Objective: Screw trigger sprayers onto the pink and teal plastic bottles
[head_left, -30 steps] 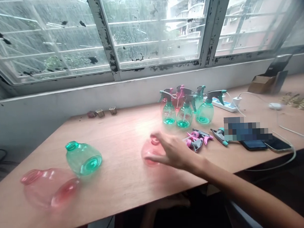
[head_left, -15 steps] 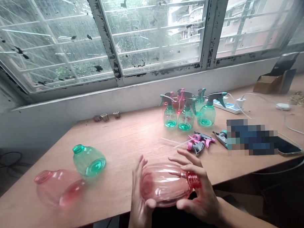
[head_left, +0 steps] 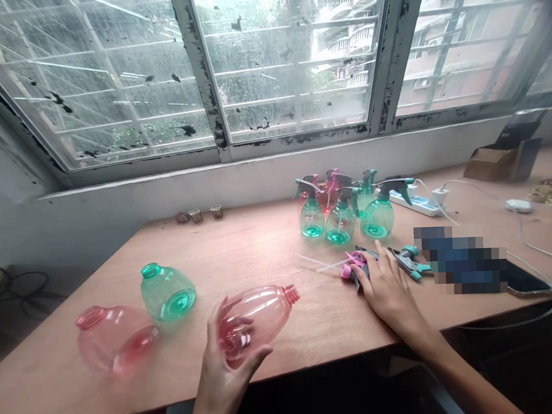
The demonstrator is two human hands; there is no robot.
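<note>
My left hand (head_left: pixel 227 353) is wrapped round the base of a red see-through bottle (head_left: pixel 262 316), which is tilted with its bare threaded neck up and to the right. My right hand (head_left: pixel 387 284) reaches over a pink and grey spray head (head_left: pixel 348 272), fingers stretched out and apart. Part of that pile is hidden under the fingers. Beside it lies a teal and grey spray head (head_left: pixel 411 262). To the left, a green bottle (head_left: pixel 168 292) and another red bottle (head_left: pixel 115 339) stand on the table without heads.
Several spray bottles (head_left: pixel 340 220) with heads fitted stand at the back. A power strip (head_left: pixel 416 201), a phone (head_left: pixel 529 276), a white cable and a cardboard box (head_left: pixel 501 160) are at the right. Small square objects (head_left: pixel 195 216) sit near the wall. The table's front edge runs below my hands.
My right hand has let go of the red bottle and moved right onto the spray heads. The left hand keeps the bottle, now shifted left and its neck tipped upward.
</note>
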